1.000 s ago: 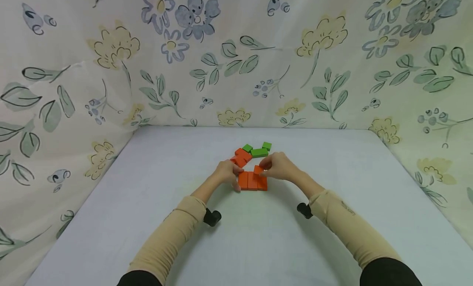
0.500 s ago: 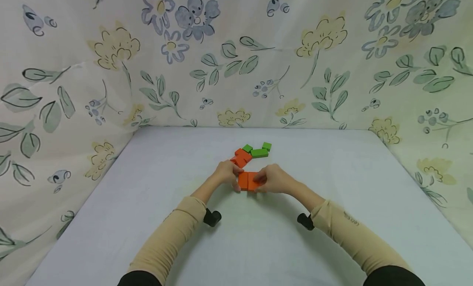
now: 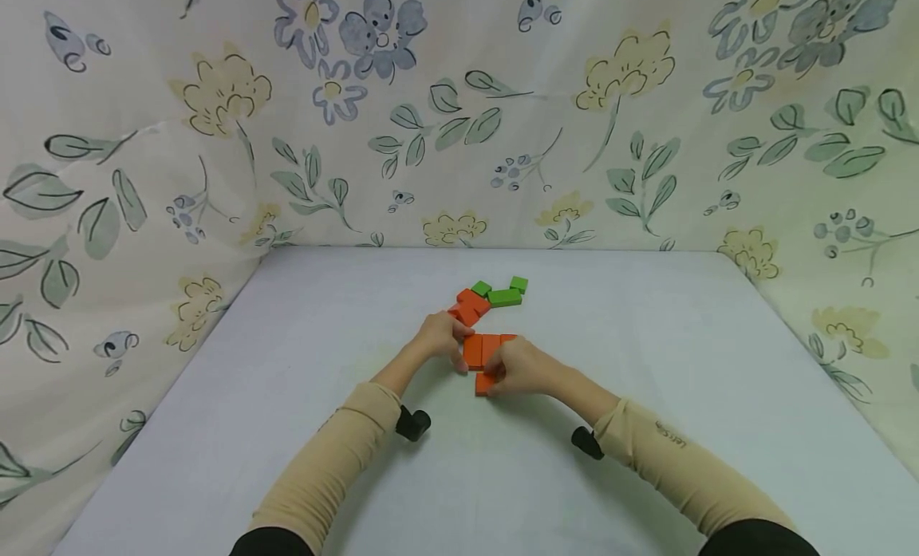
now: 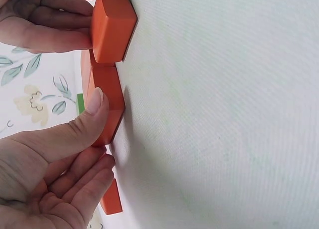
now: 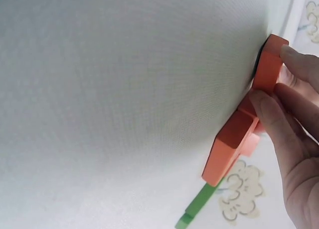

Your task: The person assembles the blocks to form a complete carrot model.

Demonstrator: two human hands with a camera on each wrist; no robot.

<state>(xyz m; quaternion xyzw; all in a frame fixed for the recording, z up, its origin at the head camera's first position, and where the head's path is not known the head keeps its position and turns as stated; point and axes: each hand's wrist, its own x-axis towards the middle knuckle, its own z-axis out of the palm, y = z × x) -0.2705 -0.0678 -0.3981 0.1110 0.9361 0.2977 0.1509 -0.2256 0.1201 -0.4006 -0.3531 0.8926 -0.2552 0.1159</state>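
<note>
My left hand [image 3: 439,337] pinches the left end of a side-by-side row of orange blocks [image 3: 472,352]. Its thumb [image 4: 89,119] lies along the near face, as the left wrist view shows. At the front of that row, my right hand [image 3: 527,368] holds another orange block [image 3: 483,385] between thumb and fingers. This held block [image 5: 269,67] sits low over the white surface, and its far edge comes right up to the row. My right hand hides the row's right part in the head view.
Just behind the row is a cluster of orange blocks [image 3: 472,302], placed at an angle. Beyond it lie a long green block [image 3: 504,297] and two small green blocks [image 3: 518,284]. A white table [image 3: 646,317] carries everything, with a flowered cloth [image 3: 459,101] hanging behind.
My right hand has carried the small orange block from the row's back right, down past its right side, to the front. My left hand has stayed put at the left end.
</note>
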